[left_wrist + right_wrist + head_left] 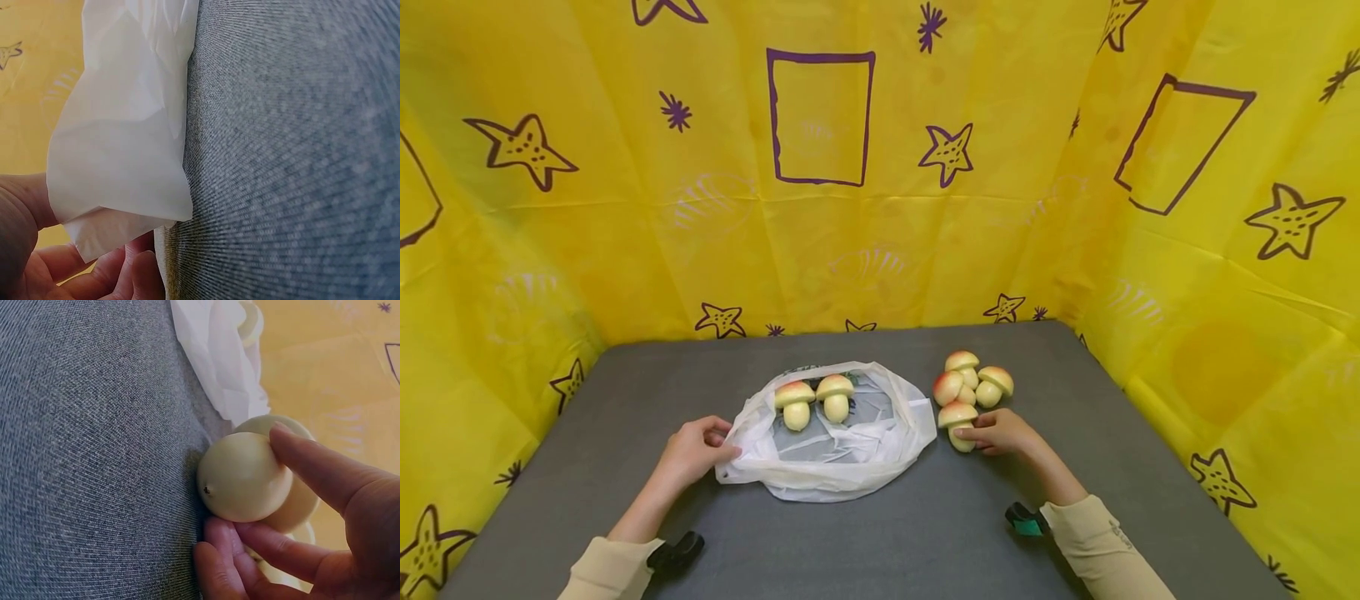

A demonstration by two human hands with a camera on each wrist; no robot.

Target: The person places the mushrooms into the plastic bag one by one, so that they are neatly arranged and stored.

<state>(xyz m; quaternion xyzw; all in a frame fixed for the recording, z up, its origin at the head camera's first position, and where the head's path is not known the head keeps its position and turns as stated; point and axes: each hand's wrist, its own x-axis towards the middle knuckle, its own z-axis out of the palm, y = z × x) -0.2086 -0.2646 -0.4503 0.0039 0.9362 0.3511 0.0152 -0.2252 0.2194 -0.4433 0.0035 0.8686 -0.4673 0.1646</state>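
Observation:
My left hand (695, 450) pinches the left rim of a white plastic bag (820, 482), which lies with its mouth spread open. The left wrist view shows a fold of the bag (125, 150) between thumb and fingers. Two toy mushrooms with yellow-red caps, one at left (795, 404) and one at right (835, 398), lie side by side inside. To the right of the bag, my right hand (1006, 433) grips another toy mushroom (958, 417) by its stem. In the right wrist view, the rounded stem end (244, 478) faces the camera, thumb on one side and fingers on the other.
Three more mushrooms (994, 386) cluster just behind the held one. Everything lies on a grey cloth-covered table (865, 550). Yellow patterned curtains (850, 250) enclose its back and sides.

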